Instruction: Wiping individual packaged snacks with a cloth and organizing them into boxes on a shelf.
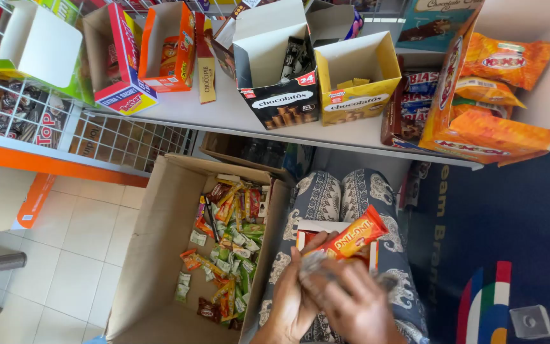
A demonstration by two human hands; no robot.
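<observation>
Nearest to us, our left hand [293,294] and right hand [350,304] meet over our lap, fingers curled around an orange and yellow snack bar [351,236] whose far end juts up and away from them; both hands are blurred, so we cannot tell exactly how each finger sits, only that both close on the wrapper. Under the bar, resting on our patterned trousers [326,197], is a small open white and orange box [316,229]. Just to our left, a large cardboard carton [160,223] stands on the tiled floor [90,229], its bottom strewn with small mixed sweets and bars in green, red and orange wrappers [227,242]. Farther off, a white shelf [224,111] carries open display boxes: 1 black [281,105], 1 yellow [361,95], 2 orange and red ones [167,48], and at the right a big orange box of orange packets [491,124].
</observation>
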